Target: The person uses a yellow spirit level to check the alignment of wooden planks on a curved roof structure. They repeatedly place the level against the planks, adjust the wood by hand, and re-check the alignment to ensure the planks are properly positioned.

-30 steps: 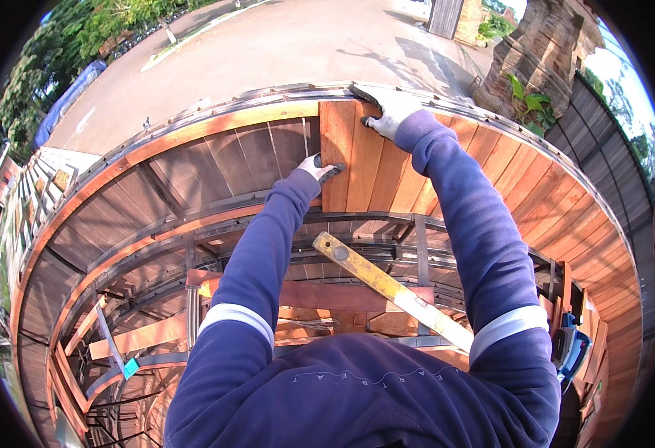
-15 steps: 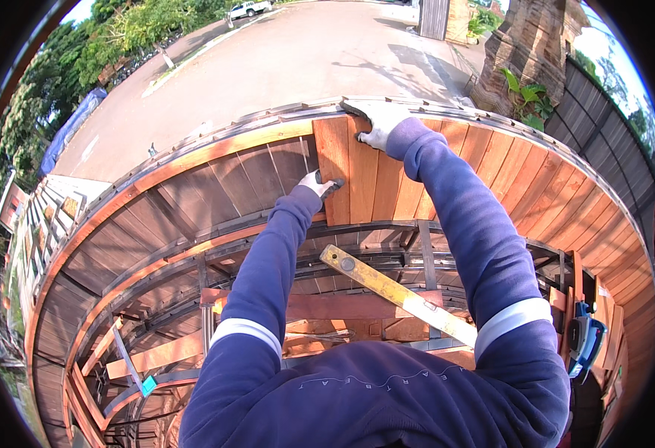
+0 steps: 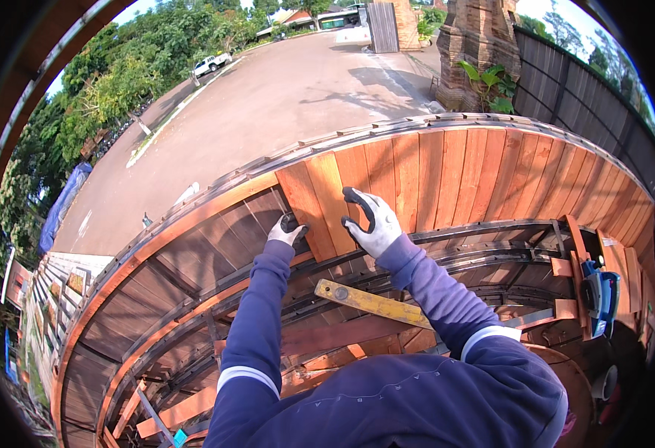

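My left hand [image 3: 288, 230], in a white and dark glove, is closed on the left edge of the endmost wooden plank [image 3: 301, 205]. That plank lies in a curved row of orange-brown planks [image 3: 447, 175], against its lighter neighbour. My right hand [image 3: 374, 222], gloved alike, is over the row just right of the left hand. Its thumb and fingers are spread apart in a C shape with nothing between them. Nearer me, a yellow spirit level [image 3: 372, 305] lies slanted across the frame below, its right end hidden behind my right forearm.
Left of the planks, the curved frame [image 3: 170, 272] shows bare dark bars. A blue power tool [image 3: 602, 297] rests at the right beside loose boards. A metal rail [image 3: 327, 142] runs along the far edge. Beyond lie pavement, a rock pillar [image 3: 476, 52] and a dark fence [image 3: 581, 82].
My right hand has left the planks' far edge and come down toward me, its fingers apart. My left hand stays at the endmost plank's left edge. The whole view has shifted and tilted.
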### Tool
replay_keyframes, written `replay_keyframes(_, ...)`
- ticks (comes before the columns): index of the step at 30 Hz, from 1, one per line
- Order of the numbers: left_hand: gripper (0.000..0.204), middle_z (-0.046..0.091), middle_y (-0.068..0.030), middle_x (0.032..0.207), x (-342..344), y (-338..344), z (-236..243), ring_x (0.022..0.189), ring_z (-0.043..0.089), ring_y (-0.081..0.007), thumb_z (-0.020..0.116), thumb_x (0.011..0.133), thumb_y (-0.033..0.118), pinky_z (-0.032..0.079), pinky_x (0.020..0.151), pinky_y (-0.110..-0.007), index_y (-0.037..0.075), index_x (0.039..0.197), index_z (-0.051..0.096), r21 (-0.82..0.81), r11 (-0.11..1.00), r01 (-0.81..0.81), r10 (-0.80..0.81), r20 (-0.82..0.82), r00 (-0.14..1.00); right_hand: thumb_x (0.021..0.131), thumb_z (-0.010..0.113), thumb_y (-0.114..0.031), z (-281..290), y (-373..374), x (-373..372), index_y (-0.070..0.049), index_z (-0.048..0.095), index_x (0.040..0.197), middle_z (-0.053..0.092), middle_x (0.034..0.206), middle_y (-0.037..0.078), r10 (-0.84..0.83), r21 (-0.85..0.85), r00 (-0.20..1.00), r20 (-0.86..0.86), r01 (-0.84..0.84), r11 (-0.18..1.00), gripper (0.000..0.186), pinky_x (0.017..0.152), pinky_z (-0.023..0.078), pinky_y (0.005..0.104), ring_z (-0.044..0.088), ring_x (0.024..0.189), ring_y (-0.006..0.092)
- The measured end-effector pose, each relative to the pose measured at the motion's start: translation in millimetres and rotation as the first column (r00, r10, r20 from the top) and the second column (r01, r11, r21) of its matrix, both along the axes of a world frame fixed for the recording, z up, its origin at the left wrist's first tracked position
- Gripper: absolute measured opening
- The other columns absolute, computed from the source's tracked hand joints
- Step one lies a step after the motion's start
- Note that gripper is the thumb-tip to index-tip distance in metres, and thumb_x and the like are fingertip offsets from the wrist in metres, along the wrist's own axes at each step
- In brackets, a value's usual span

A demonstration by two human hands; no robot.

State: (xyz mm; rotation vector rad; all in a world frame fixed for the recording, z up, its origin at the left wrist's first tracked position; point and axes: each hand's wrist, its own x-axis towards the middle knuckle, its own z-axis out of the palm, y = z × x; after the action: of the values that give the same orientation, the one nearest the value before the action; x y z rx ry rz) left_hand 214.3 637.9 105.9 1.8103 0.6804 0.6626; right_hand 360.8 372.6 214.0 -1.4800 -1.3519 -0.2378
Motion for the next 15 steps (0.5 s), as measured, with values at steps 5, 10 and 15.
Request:
replay_keyframes(5,0.025,0.073,-0.0039,0.101,8.9,13.0,-18.1,0.083,0.067,-0.0101,0.069,0.088,-0.003,0.056,0.076,-0.024,-0.001,0.113,0.067,0.021,0.995,-0.095,0.095,-0.01,0.995,0.081,0.076,-0.015,-98.4,-56.4,-19.1,-0.006,0.054,0.135,0.065,0.121,0.015,-0.032,-0.242,0.987,-0.16,-0.008,0.97,0.059,0.101,0.047,0.0402,0.061,0.114,0.0327)
replay_keyframes(10,0.026,0.073,-0.0066,0.097,-25.5,-17.7,16.8,0.084,0.067,-0.0128,0.07,0.086,0.001,0.055,0.076,-0.026,-0.003,0.111,0.067,-0.008,0.991,-0.132,0.13,0.222,0.966,0.085,0.071,-0.016,-102.8,-111.8,-28.5,-0.001,0.056,0.134,0.063,0.127,0.02,-0.034,-0.386,0.954,-0.298,-0.088,0.918,0.053,0.102,0.048,0.0388,0.062,0.117,0.0343)
replay_keyframes(15,0.028,0.069,-0.0061,0.1,-75.1,-102.7,124.6,0.083,0.068,-0.016,0.071,0.092,0.01,0.057,0.068,-0.03,0.007,0.118,0.063,-0.341,0.902,-0.265,0.405,0.456,0.793,0.088,0.075,-0.015,-88.7,-125.0,-57.5,-0.002,0.051,0.14,0.066,0.124,0.013,0.111,-0.39,0.797,-0.593,-0.405,0.827,0.058,0.094,0.053,0.0332,0.063,0.113,0.0164)
